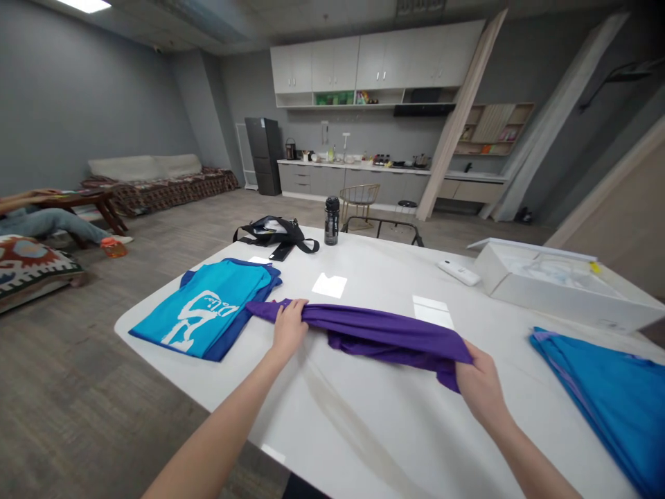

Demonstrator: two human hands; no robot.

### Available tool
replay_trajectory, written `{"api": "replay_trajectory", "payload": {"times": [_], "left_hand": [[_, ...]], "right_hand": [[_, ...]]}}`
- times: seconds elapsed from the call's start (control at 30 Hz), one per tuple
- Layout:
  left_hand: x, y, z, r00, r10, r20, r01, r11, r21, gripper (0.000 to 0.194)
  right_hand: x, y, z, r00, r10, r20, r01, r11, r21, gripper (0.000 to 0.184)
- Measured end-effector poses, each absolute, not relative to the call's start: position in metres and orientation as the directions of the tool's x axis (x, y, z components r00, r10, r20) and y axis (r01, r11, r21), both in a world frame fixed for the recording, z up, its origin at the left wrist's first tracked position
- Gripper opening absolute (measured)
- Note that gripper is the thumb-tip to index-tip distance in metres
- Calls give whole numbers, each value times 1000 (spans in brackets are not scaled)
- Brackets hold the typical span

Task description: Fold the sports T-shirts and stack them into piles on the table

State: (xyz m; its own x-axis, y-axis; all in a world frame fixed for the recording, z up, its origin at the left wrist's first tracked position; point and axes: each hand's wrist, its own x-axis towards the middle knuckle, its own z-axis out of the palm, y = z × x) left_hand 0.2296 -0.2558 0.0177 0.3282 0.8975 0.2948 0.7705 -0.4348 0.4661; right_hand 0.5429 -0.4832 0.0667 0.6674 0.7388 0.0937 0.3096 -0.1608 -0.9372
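A purple piece of cloth, perhaps a garment, stretches between my two hands over the white table. My left hand is closed on it near its left end, whose tip reaches the folded clothes. At the other end my right hand grips the fabric, with a loose fold hanging beside the fingers. To the left lies a folded turquoise shirt with white lettering, on top of darker blue cloth. More folded blue cloth lies at the right edge.
A black bottle and a black bag with a phone stand at the table's far side. On the right are a white box and a white device. A person's legs show at far left.
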Motion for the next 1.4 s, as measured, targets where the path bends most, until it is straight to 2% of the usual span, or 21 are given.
{"api": "replay_trajectory", "payload": {"times": [0.07, 0.17, 0.23, 0.27, 0.33, 0.4, 0.43, 0.5, 0.6, 0.7, 0.87, 0.93, 1.0, 1.07, 1.17, 1.2, 1.3, 1.33, 1.4], "left_hand": [[249, -264, 26, 352, 910, 218, 720, -413, 558, 54], [286, -285, 47, 468, 866, 177, 579, -451, 679, 43], [313, -305, 63, 538, 824, 178, 488, -477, 731, 34], [325, -317, 72, 570, 804, 168, 448, -476, 757, 30], [348, -341, 88, 639, 756, 139, 353, -449, 821, 24], [366, -364, 101, 704, 701, 114, 254, -399, 881, 20], [373, -374, 105, 733, 671, 106, 217, -380, 899, 18], [383, -390, 111, 775, 623, 105, 177, -374, 910, 18], [389, -398, 112, 773, 617, 147, 175, -430, 886, 21], [388, -394, 107, 733, 648, 206, 238, -528, 815, 29], [378, -381, 93, 738, 620, 266, 443, -743, 502, 39], [375, -372, 91, 718, 631, 295, 470, -751, 463, 40], [374, -360, 93, 671, 668, 323, 451, -713, 537, 39], [377, -350, 100, 609, 722, 329, 375, -627, 683, 31], [387, -350, 116, 567, 775, 278, 190, -452, 872, 20], [391, -356, 121, 581, 774, 253, 139, -401, 905, 18], [405, -384, 134, 677, 712, 189, 54, -303, 951, 20], [409, -395, 137, 708, 685, 173, 35, -279, 960, 24], [413, -412, 140, 751, 643, 151, -9, -219, 976, 32]], "right_hand": [[578, -500, 58, 728, 669, 149, 439, -287, -852, 24], [607, -513, 44, 718, 666, 203, 623, -484, -614, 36], [602, -518, 40, 678, 684, 268, 702, -494, -513, 58], [593, -519, 40, 625, 717, 308, 748, -436, -501, 67], [566, -521, 45, 433, 826, 361, 816, -188, -547, 69], [537, -521, 55, 282, 895, 346, 748, 21, -663, 63], [525, -520, 60, 255, 909, 328, 683, 71, -727, 61], [511, -518, 69, 304, 905, 297, 555, 85, -827, 41], [513, -516, 77, 389, 883, 263, 490, 44, -871, 4], [527, -519, 80, 442, 851, 283, 524, 10, -851, 13], [539, -532, 89, 494, 825, 275, 477, 7, -879, 21], [542, -537, 93, 452, 859, 240, 426, 27, -904, 25], [547, -542, 96, 379, 909, 176, 359, 31, -933, 29], [552, -546, 98, 261, 963, 67, 299, -14, -954, 27], [556, -551, 100, 103, 992, -78, 319, -107, -942, 19], [555, -551, 101, 107, 992, -65, 357, -99, -929, 25], [543, -546, 105, 228, 962, 149, 478, 23, -878, 69], [538, -542, 106, 268, 936, 226, 501, 65, -863, 73], [531, -535, 109, 317, 901, 297, 501, 107, -859, 55]]}}
